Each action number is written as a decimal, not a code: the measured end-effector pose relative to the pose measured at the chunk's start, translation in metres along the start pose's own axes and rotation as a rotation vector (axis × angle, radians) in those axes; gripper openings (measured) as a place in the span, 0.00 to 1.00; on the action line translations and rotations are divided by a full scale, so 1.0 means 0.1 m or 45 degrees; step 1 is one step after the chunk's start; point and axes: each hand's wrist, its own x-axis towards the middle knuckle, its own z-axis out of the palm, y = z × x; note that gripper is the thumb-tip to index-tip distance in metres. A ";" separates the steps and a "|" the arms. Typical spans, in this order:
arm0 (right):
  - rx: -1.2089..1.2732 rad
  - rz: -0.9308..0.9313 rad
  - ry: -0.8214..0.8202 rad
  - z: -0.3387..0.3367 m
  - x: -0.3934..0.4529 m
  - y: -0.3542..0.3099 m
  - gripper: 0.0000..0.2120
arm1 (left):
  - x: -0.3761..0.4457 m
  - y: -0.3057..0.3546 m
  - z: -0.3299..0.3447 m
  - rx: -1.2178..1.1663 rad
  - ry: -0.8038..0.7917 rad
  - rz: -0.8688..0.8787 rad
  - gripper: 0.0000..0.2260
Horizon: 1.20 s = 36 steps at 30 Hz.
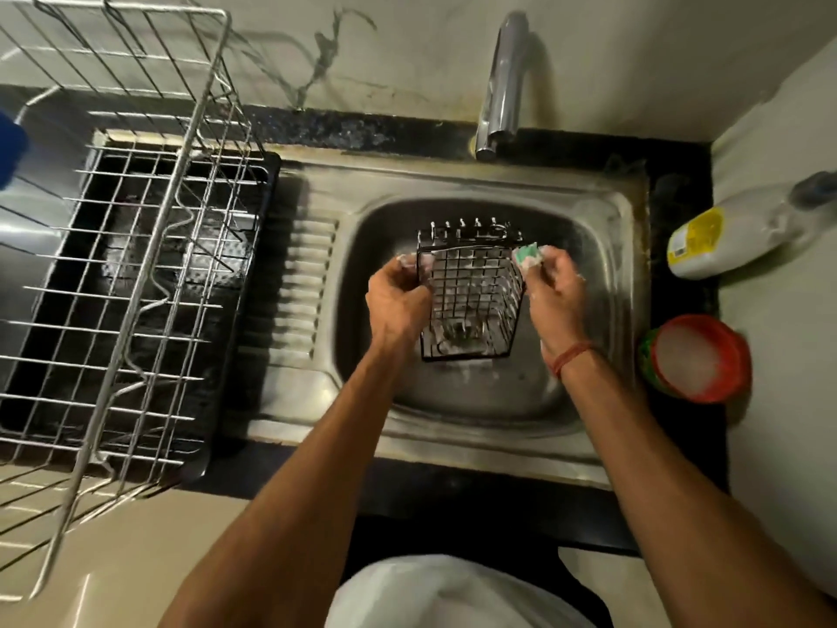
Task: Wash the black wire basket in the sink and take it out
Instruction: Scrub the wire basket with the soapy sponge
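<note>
The black wire basket [471, 296] is held above the steel sink [362, 188], its open side facing me, with soap suds on the wires. My left hand [398, 301] grips the basket's left edge. My right hand [555, 287] pinches a green scrub sponge [527, 255] against the basket's upper right corner. Foam clings to the fingers of both hands. The image is a little blurred.
A chrome tap [502, 83] stands behind the sink. A large steel dish rack [127, 247] over a black tray fills the left counter. On the right lie a white bottle with a yellow label [733, 237] and a red-rimmed tub of soap [697, 360].
</note>
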 end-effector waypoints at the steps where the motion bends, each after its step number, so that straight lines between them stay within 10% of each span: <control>1: -0.011 -0.008 0.009 0.01 -0.03 -0.01 0.09 | -0.03 0.03 -0.03 -0.055 -0.012 -0.041 0.12; 7: -0.076 -0.003 0.002 -0.05 -0.22 -0.07 0.08 | -0.15 0.03 -0.19 -0.118 -0.111 -0.162 0.13; 17: -0.272 0.024 0.241 -0.06 -0.54 -0.13 0.05 | -0.06 0.17 -0.13 0.096 -0.335 -0.320 0.62; 25: -0.400 -0.162 0.412 -0.23 -0.45 -0.30 0.10 | -0.17 0.04 0.01 0.064 -0.271 -0.202 0.62; 36: -0.932 -0.533 -0.049 -0.14 -0.55 -0.42 0.14 | -0.35 0.16 -0.10 -0.037 -0.434 -0.163 0.40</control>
